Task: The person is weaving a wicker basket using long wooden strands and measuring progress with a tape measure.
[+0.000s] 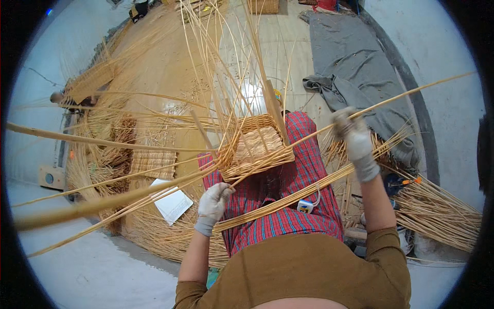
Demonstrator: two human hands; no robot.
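Note:
On my lap, over a red and blue checked cloth (288, 221), sits a partly woven wicker basket (257, 144) with upright stakes and wooden sticks at its corners. My left hand (212, 206), in a pale work glove, is closed at its near left corner, pinching a thin willow rod that runs along the near edge. My right hand (355, 141), also gloved, is raised to the right. It is smeared by motion beside a long rod (411, 91) slanting up to the right; whether its fingers hold the rod is unclear. Other rods fan out left from the basket.
A bundle of long rods (288, 202) crosses my lap. More rods (437, 211) lie at the right, with heaps of wicker (103, 149) at the left. A grey cloth (350, 56) covers the floor at the far right. A white sheet (172, 203) lies left of me.

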